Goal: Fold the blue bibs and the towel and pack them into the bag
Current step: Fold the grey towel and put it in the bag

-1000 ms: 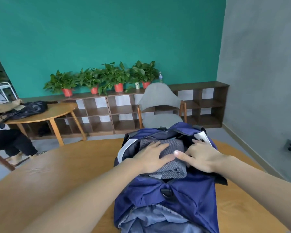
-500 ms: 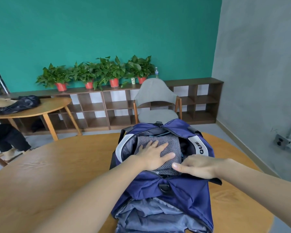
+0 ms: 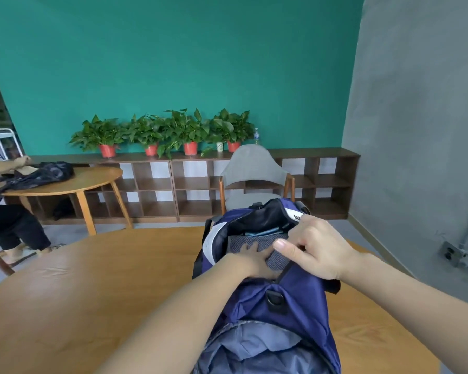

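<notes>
Head view: a round wooden table (image 3: pixel 97 287) carries the blue bag (image 3: pixel 289 300), long axis running from the near edge toward the far edge, its near end cut off below. Inside its open mouth lies the grey towel (image 3: pixel 254 245), partly hidden. Left hand (image 3: pixel 250 261) presses flat on it, fingers straight; right hand (image 3: pixel 312 251) pinches the zipper edge.
</notes>
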{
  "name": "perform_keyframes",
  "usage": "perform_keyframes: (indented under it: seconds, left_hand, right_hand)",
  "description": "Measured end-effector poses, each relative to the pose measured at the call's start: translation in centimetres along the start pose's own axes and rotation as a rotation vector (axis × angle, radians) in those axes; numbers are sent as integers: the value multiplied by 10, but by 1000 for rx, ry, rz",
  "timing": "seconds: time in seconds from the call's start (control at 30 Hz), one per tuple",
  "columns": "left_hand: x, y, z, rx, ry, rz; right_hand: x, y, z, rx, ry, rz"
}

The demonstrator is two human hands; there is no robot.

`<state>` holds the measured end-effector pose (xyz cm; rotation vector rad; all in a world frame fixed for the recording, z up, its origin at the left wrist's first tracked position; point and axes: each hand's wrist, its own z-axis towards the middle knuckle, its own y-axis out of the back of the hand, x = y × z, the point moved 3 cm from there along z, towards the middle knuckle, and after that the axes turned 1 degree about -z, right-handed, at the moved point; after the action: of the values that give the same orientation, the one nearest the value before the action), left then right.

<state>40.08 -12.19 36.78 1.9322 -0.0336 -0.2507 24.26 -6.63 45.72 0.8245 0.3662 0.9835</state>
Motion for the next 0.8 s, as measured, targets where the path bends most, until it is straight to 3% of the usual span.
perform_keyframes:
  seconds: [0.2, 0.43, 0.63, 0.8]
  left_hand:
    - [19, 30, -44, -305, -152, -172]
    - [-1, 26, -119, -471, -180, -164]
    - [-67, -14, -153, -615, -278, -286]
    - [-156, -61, -170, -807, -412, -171]
  right_hand:
    - [-16, 5, -18, -73, -34, -101]
    - [9, 32, -59, -89, -134, -62]
    - [31, 70, -172, -99, -482, 3]
    - [22, 80, -298, -42, -788, -34]
